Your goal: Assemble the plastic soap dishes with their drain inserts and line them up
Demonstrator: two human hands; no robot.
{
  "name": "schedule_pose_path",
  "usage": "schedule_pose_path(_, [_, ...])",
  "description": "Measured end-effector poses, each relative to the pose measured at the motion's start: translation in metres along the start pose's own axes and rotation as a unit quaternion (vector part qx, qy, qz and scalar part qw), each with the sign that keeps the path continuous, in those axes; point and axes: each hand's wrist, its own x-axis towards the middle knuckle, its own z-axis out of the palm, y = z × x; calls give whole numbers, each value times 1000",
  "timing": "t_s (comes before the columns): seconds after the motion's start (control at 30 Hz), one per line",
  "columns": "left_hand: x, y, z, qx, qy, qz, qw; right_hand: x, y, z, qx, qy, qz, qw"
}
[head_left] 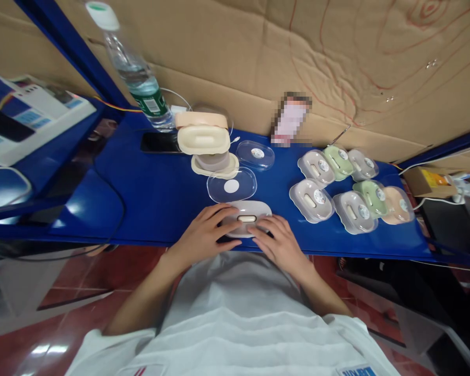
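A grey oval soap dish (263, 209) with a cream bar-shaped piece in its middle lies at the table's front edge. My left hand (208, 230) grips its left side, fingers over the top and thumb along the near rim. On the right side, my right hand (279, 240) holds the same dish with bent fingers. Just beyond the dish lies a clear lid (215, 187) with a round white sticker. A second clear lid (245, 154) with a printed sticker rests farther back. To its left is a stack of cream and peach dish parts (203, 140).
Several lidded dishes in grey, green and peach (312, 201) stand in two rows at the right. A water bottle (141, 83) and a dark phone (156, 142) are at the back left. Cardboard (235, 57) lines the rear of the blue table (160, 203). A small carton (425, 183) sits far right.
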Motion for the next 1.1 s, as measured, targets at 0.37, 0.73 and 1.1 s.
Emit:
schedule_pose_path(0.37, [14,-35,-22,-17,125,-336,933,-9,0,5,-21,-24,22,999])
schedule_pose_path(0.73, [31,-21,-25,-109,56,-124,985,-15,1,13,19,23,108,994])
schedule_pose_path(1.1, [-6,13,-2,-75,85,-11,994,-11,3,10,24,-13,108,994])
